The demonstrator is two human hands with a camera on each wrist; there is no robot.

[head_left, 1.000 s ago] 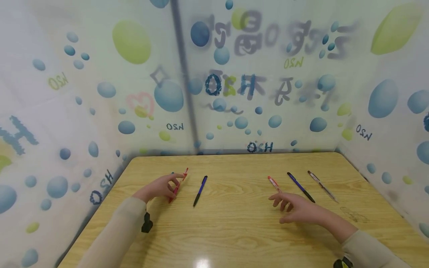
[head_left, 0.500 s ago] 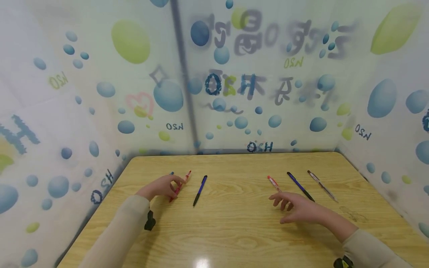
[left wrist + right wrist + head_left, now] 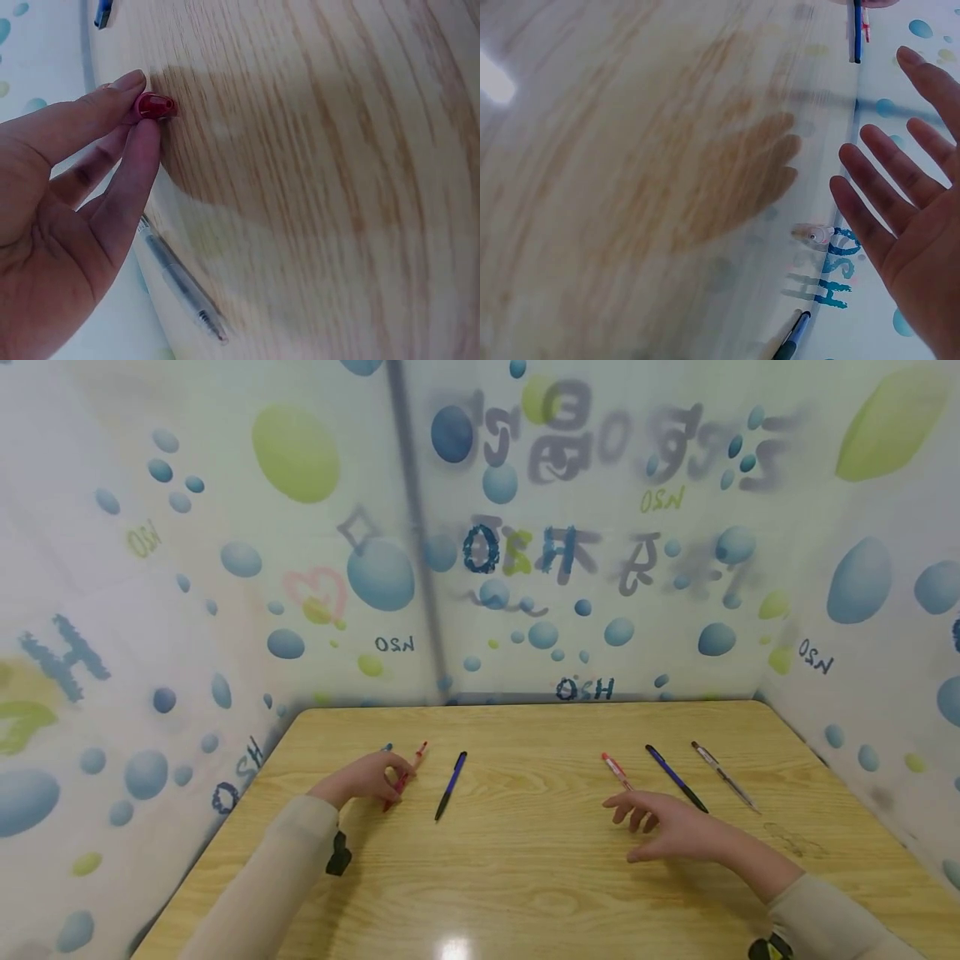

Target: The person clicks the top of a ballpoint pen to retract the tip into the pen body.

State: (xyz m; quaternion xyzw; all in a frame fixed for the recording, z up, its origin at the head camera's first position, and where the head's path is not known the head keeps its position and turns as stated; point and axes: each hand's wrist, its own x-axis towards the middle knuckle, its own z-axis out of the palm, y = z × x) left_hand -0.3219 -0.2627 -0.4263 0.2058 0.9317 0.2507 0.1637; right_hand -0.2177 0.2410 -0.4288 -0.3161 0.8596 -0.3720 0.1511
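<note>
My left hand [image 3: 367, 777] pinches a red pen [image 3: 422, 753] between thumb and fingers at the table's left side. The pen's red end [image 3: 157, 106] pokes out past the fingertips in the left wrist view. Beside that hand lies a clear-barrelled pen [image 3: 180, 277], mostly hidden behind it in the head view. To its right is a blue pen with a black grip [image 3: 451, 786]. My right hand [image 3: 675, 828] hovers palm down with loosely spread fingers, holding nothing. Just beyond its fingertips lies another red pen [image 3: 615, 768], partly covered by the hand in the head view.
Right of the right hand lie a second blue and black pen [image 3: 675, 778] and a clear pen with a dark end [image 3: 724, 776]. The wooden table [image 3: 525, 877] meets a bubble-patterned curtain [image 3: 510, 635] along its back and sides.
The left hand has shifted slightly right, and the top of its red pen has tipped right too. Its index finger has drawn in from the pen's far end. The right hand stays in place.
</note>
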